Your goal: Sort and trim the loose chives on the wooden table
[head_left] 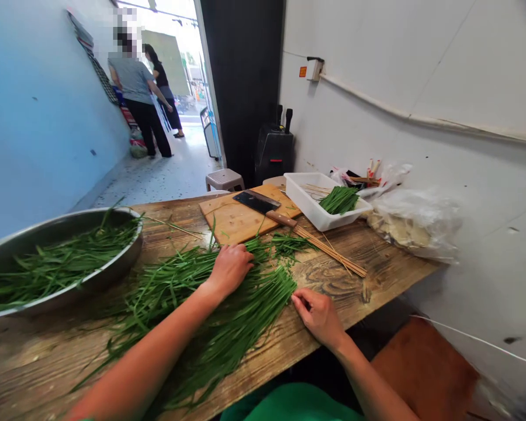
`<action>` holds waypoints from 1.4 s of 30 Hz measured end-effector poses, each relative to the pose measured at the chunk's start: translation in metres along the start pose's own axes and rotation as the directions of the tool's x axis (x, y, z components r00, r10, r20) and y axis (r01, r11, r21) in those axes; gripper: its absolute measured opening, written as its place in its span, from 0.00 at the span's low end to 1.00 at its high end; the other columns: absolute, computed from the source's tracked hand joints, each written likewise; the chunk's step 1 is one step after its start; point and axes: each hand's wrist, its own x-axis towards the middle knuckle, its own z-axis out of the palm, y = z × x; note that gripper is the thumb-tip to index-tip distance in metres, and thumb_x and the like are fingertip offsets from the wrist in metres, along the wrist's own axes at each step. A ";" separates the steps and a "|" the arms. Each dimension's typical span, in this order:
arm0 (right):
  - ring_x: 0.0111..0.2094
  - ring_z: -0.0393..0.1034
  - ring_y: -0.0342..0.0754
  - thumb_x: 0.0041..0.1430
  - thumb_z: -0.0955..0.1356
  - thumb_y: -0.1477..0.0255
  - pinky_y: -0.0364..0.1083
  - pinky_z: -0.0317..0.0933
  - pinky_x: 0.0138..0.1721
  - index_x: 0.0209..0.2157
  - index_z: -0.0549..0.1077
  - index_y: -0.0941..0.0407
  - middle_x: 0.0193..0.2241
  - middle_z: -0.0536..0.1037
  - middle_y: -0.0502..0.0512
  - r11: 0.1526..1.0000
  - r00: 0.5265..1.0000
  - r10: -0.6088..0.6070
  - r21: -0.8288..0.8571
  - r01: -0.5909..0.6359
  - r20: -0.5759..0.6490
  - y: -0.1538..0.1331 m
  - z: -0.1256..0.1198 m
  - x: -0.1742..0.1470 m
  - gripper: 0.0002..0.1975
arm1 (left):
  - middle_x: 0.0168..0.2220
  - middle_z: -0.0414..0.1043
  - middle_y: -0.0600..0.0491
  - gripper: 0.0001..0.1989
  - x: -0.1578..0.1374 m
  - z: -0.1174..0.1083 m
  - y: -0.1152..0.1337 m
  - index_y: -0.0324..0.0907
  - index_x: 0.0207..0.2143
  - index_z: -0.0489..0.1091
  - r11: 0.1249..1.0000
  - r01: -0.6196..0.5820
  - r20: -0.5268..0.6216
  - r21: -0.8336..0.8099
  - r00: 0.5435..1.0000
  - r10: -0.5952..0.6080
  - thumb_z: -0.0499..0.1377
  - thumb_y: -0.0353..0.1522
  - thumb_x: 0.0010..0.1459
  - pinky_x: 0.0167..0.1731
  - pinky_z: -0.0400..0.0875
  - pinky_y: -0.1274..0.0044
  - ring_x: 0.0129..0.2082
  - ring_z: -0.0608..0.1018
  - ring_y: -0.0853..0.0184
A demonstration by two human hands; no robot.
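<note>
Long green garlic chives [254, 316] lie in a loose heap across the wooden table, their ends fanned toward the right. My left hand [230, 270] rests over the upper part of the heap, fingers curled down around some stalks; its fingertips are partly hidden. At the heap's right ends, my right hand [319, 314] is closed in a pinch, thumb and forefinger at the tips of the stalks. Beyond my hands, a cleaver [263, 204] lies on a bamboo cutting board [228, 219], its handle over thin wooden skewers [333, 251]. Short cut chives [289, 245] lie beside the board.
A large metal basin [134, 234] of chives stands at left. A white plastic tub [324, 219] holds a chive bundle and skewers. Plastic bags [416, 225] sit at the table's right end. A stool [224, 178] and black speaker [274, 152] stand behind; two people [134, 82] are near the doorway.
</note>
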 end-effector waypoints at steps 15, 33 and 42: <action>0.22 0.66 0.42 0.60 0.59 0.70 0.39 0.56 0.26 0.29 0.70 0.57 0.21 0.72 0.50 0.998 0.999 -0.041 0.044 0.041 -0.004 0.005 0.005 -0.003 0.11 | 0.29 0.74 0.48 0.15 -0.004 0.005 0.010 0.40 0.33 0.72 0.992 0.023 -0.086 -0.128 0.996 -0.034 0.46 0.32 0.59 0.34 0.64 0.76 0.32 0.74 0.65; 0.22 0.65 0.40 0.59 0.59 0.71 0.39 0.55 0.26 0.30 0.71 0.57 0.21 0.72 0.50 1.000 1.000 -0.009 0.010 0.009 -0.019 0.000 0.000 0.001 0.11 | 0.23 0.73 0.56 0.14 0.004 0.014 0.018 0.39 0.24 0.73 0.780 0.105 0.076 -0.617 0.994 -0.073 0.49 0.33 0.53 0.26 0.59 0.82 0.23 0.70 0.72; 0.22 0.67 0.42 0.60 0.59 0.70 0.39 0.58 0.26 0.30 0.71 0.56 0.21 0.73 0.51 1.000 0.999 -0.029 0.004 0.029 -0.016 0.001 0.002 -0.001 0.11 | 0.24 0.73 0.54 0.15 0.001 0.014 0.017 0.38 0.29 0.74 0.770 0.092 0.077 -0.631 0.995 -0.056 0.48 0.33 0.54 0.28 0.61 0.81 0.24 0.71 0.71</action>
